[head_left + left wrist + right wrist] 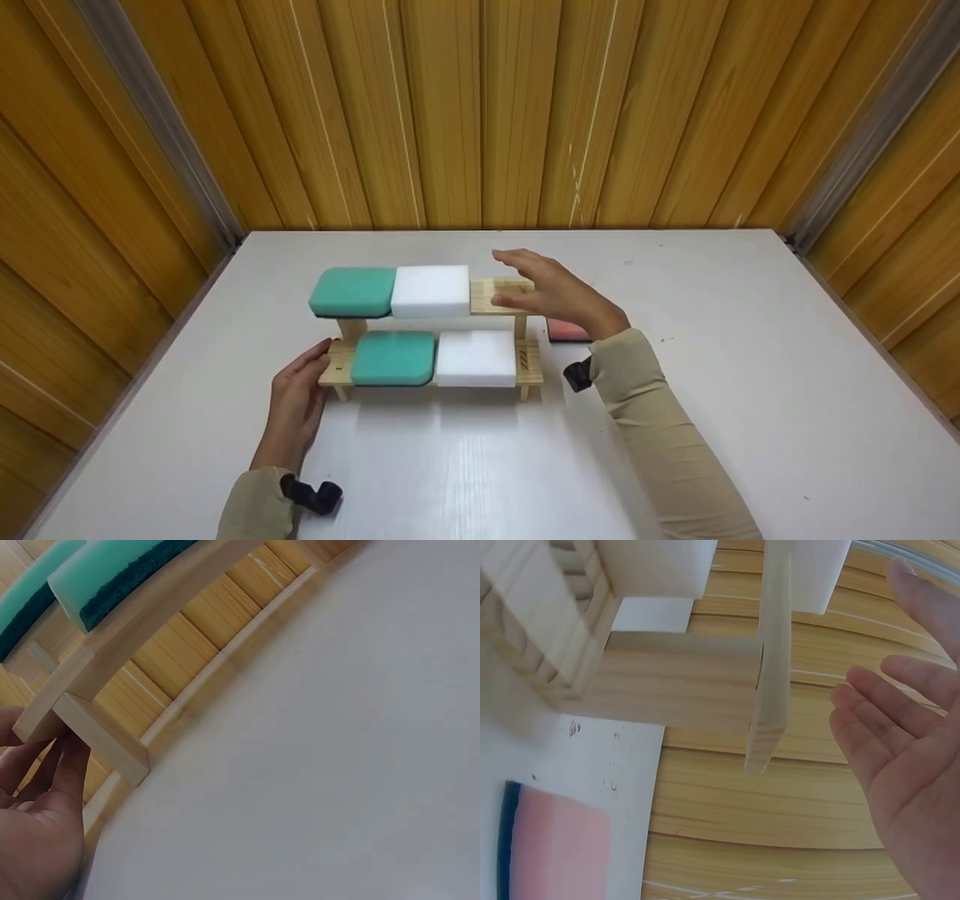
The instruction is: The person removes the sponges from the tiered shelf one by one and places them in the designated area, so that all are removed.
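A two-tier wooden rack (341, 367) stands on the table. Its upper tier carries a green sponge (354, 291) on the left and a white sponge (430, 291) beside it. On the lower tier lie another green sponge (394, 358) and another white sponge (477, 358). My left hand (298, 401) grips the left end of the lower board, fingers beneath it in the left wrist view. Above the bare right end of the upper board hovers my right hand (559, 292), fingers spread and holding nothing; the right wrist view shows its palm (922, 772) apart from the wood.
A pink sponge (568, 331) with a dark underside lies on the white table (750, 420) right of the rack, partly hidden by my right forearm. Wood-patterned panels (517, 112) rise behind the table and on both sides.
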Action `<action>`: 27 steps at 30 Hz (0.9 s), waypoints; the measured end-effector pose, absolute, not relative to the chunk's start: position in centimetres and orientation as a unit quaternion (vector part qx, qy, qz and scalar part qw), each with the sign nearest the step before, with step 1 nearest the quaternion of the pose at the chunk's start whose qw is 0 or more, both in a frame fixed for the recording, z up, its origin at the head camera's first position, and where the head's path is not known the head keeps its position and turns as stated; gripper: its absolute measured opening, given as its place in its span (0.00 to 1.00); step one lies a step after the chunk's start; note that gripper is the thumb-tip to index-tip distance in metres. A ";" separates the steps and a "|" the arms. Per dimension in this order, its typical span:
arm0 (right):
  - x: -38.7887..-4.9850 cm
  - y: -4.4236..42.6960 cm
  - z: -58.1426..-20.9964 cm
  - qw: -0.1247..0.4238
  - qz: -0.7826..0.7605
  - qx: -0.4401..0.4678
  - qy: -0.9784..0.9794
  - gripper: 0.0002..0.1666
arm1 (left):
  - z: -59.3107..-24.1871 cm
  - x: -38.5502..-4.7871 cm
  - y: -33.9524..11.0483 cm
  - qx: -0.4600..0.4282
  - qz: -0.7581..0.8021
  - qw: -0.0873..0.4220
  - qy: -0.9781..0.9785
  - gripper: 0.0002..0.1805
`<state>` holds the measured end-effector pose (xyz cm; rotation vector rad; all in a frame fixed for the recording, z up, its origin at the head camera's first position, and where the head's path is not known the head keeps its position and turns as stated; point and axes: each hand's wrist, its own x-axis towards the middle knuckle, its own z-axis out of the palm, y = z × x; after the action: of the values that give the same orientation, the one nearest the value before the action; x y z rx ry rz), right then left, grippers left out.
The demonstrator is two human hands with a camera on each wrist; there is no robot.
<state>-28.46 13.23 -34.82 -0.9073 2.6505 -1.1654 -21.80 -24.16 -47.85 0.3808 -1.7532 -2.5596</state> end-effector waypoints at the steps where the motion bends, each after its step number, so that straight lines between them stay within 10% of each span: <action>1: -28.5 13.0 -34.9 0.057 -0.379 -0.299 0.874 0.44 | -47.8 -21.7 -24.2 0.123 -0.816 0.007 -0.565 0.27; 27: -29.1 9.5 -35.1 0.083 -0.342 -0.305 0.885 0.50 | -47.7 -22.3 -23.8 0.108 -0.823 0.015 -0.558 0.27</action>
<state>-29.06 9.53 -35.06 -0.9098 2.6431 -1.0202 -22.26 -23.83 -47.72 0.3351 -1.7349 -2.5601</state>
